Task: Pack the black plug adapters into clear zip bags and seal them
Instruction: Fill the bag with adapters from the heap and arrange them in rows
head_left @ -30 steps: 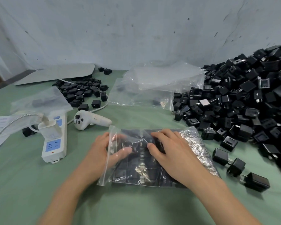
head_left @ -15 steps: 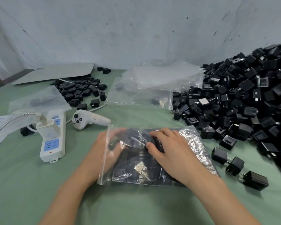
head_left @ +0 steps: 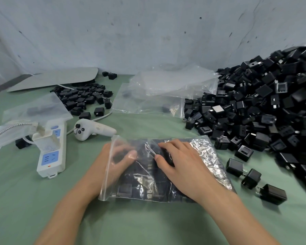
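Observation:
A clear zip bag [head_left: 148, 183] filled with black plug adapters lies flat on the green table in front of me, its open mouth at the left. My left hand [head_left: 97, 167] is at that mouth, fingers seen through the plastic and thumb on top, pinching the bag's upper layer. My right hand [head_left: 182, 167] lies on top of the bag with its fingers curled over the adapters inside. A big heap of loose adapters [head_left: 263, 112] fills the right side. Three single adapters [head_left: 234, 167] lie just right of the bag.
Empty clear bags [head_left: 157, 92] lie behind the filled one. A white handheld controller [head_left: 92, 131] and a power strip [head_left: 51, 152] sit to the left, with a smaller adapter pile [head_left: 85, 98] and another bag [head_left: 37, 108] beyond. A wall closes the back.
My left hand shifted slightly at the bag's mouth, its thumb back on top of the plastic. The right hand and the bag stayed put.

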`<state>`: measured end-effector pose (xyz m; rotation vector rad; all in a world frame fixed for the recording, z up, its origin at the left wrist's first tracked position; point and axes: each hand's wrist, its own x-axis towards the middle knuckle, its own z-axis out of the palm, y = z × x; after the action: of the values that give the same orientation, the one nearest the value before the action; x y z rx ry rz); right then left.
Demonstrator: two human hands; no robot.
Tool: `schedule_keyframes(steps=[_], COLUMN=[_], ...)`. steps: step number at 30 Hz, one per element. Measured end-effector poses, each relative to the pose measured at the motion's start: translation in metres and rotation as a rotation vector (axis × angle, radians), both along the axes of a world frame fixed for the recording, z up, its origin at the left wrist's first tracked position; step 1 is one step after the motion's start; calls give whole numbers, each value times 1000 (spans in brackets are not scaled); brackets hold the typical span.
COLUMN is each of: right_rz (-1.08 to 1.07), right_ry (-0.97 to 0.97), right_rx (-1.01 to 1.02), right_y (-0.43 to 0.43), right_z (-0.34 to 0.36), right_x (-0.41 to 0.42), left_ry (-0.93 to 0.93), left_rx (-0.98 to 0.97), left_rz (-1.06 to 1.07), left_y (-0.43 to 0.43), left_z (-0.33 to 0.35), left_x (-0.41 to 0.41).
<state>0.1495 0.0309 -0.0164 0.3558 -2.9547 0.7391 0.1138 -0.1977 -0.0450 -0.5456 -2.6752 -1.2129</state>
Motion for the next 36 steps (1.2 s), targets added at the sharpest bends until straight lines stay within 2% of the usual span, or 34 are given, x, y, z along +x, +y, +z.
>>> schedule_keyframes(steps=[5, 11, 15, 20, 22, 27, 32, 36], right_rz=[-3, 7, 12, 20, 22, 17, 22, 25], right_ry=[-1, 8, 25, 48, 52, 63, 74, 101], right_rx=[-1, 13, 61, 108, 117, 125, 154, 199], right_y=[0, 0, -1, -2, -2, -4, -4, -6], right_z=[-1, -2, -2, -2, -2, -2, -2, -2], right_x=[-1, -2, -2, -1, -1, -1, 0, 2], left_ry=[24, -104, -142, -101, -68, -46, -50, -55], left_rx=[41, 50, 141, 42, 36, 46, 231, 145], left_rz=[-7, -15, -12, 1, -42, 24, -10, 139], left_y=[5, -3, -3, -2, 1, 3, 14, 1], left_z=[3, 10, 11, 7, 7, 6, 13, 13], left_x=[0, 6, 7, 6, 7, 4, 13, 15])
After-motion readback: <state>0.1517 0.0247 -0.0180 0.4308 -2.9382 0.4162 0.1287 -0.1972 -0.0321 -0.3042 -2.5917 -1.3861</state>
